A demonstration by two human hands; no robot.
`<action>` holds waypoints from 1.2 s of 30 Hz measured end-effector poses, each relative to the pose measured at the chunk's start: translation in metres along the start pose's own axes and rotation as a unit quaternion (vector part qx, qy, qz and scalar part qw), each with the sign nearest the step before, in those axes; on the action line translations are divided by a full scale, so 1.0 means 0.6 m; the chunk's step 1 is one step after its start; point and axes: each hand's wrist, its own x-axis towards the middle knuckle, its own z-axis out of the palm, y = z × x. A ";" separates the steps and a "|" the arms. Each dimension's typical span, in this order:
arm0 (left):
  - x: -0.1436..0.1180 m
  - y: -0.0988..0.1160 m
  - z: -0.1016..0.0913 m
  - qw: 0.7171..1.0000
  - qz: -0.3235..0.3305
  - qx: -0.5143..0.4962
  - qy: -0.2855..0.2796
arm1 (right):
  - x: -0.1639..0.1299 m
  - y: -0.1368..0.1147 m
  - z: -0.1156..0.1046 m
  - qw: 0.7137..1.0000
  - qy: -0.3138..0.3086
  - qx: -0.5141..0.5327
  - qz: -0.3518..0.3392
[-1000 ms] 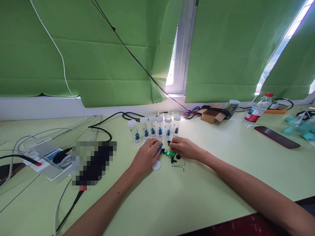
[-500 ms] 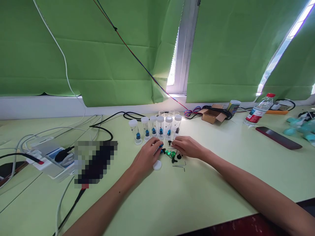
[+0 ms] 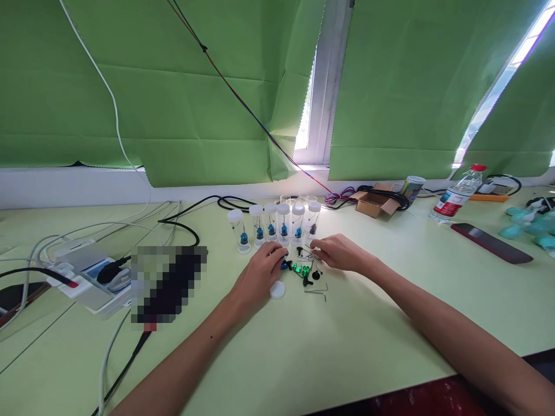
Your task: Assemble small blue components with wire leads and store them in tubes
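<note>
My left hand point(image 3: 263, 270) rests on the table with its fingers curled round a small blue part point(image 3: 284, 265), which shows only partly at the fingertips. Beside it lies a shiny green part with black ends point(image 3: 300, 269). My right hand point(image 3: 337, 253) is closed in a pinch over some thin metal pieces point(image 3: 306, 254); what sits between its fingertips is too small to make out. Close by are a black round knob point(image 3: 316, 275), a small black piece point(image 3: 299, 251) and L-shaped hex keys point(image 3: 316, 293). A white cap point(image 3: 277, 290) lies by my left wrist.
Several clear tubes with white caps point(image 3: 284, 225) stand in a row behind my hands, with blue parts inside. A power strip point(image 3: 93, 283) and cables lie to the left. An open cardboard box point(image 3: 373, 203), a water bottle point(image 3: 457, 196) and a dark flat phone-like object point(image 3: 491, 242) are to the right.
My right hand has shifted slightly to the right, and more of the thin metal pieces now show by its fingertips. My left hand has hardly moved.
</note>
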 end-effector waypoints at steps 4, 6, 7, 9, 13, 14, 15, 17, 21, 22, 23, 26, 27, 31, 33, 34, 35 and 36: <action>0.000 0.006 -0.004 0.999 -0.018 -0.005 -0.027 | -0.002 -0.003 -0.006 1.000 -0.020 -0.002 0.001; 0.000 0.008 -0.005 0.999 -0.019 -0.016 -0.033 | -0.002 -0.004 -0.008 1.000 -0.027 0.000 -0.005; 0.000 0.010 -0.006 0.999 -0.019 -0.022 -0.033 | -0.003 -0.004 -0.009 0.999 -0.033 0.002 -0.008; 0.000 0.013 -0.005 0.999 -0.024 -0.033 -0.033 | -0.004 -0.004 -0.009 0.999 -0.047 0.010 -0.012; 0.000 0.017 -0.004 0.997 -0.043 -0.044 -0.039 | -0.006 -0.005 -0.008 0.997 -0.078 0.023 -0.014; 0.000 0.017 -0.004 0.997 -0.045 -0.043 -0.039 | -0.006 -0.005 -0.008 0.996 -0.084 0.024 -0.010; 0.000 0.016 -0.003 0.997 -0.044 -0.042 -0.039 | -0.006 -0.005 -0.008 0.996 -0.089 0.024 -0.008; 0.000 0.014 -0.002 0.998 -0.040 -0.040 -0.037 | -0.006 -0.007 -0.009 0.995 -0.095 0.022 -0.003; -0.001 0.010 0.000 0.999 -0.023 -0.035 -0.029 | -0.005 -0.011 -0.014 0.995 -0.102 0.016 0.002; -0.001 0.010 0.000 0.999 -0.022 -0.032 -0.027 | -0.004 -0.012 -0.015 0.994 -0.104 0.013 0.005; -0.002 0.010 0.001 0.999 -0.020 -0.030 -0.025 | -0.004 -0.013 -0.017 0.994 -0.108 0.010 0.008; -0.002 0.010 0.001 0.999 -0.019 -0.025 -0.025 | -0.004 -0.015 -0.019 0.993 -0.119 0.002 0.020; -0.001 0.010 0.001 0.999 -0.019 -0.026 -0.025 | -0.004 -0.015 -0.020 0.992 -0.123 -0.001 0.024; -0.001 0.011 0.002 0.999 -0.016 -0.027 -0.019 | -0.005 -0.015 -0.019 0.991 -0.124 -0.015 0.039; -0.002 0.010 0.003 0.999 -0.013 -0.027 -0.021 | -0.005 -0.015 -0.016 0.992 -0.118 -0.024 0.043; -0.002 0.011 0.003 0.999 -0.013 -0.027 -0.022 | -0.004 -0.014 -0.015 0.992 -0.114 -0.029 0.045; -0.002 0.011 0.003 0.999 -0.014 -0.027 -0.025 | -0.004 -0.014 -0.013 0.992 -0.110 -0.035 0.047; -0.002 0.011 0.002 0.999 -0.015 -0.027 -0.027 | -0.004 -0.015 -0.012 0.992 -0.107 -0.041 0.050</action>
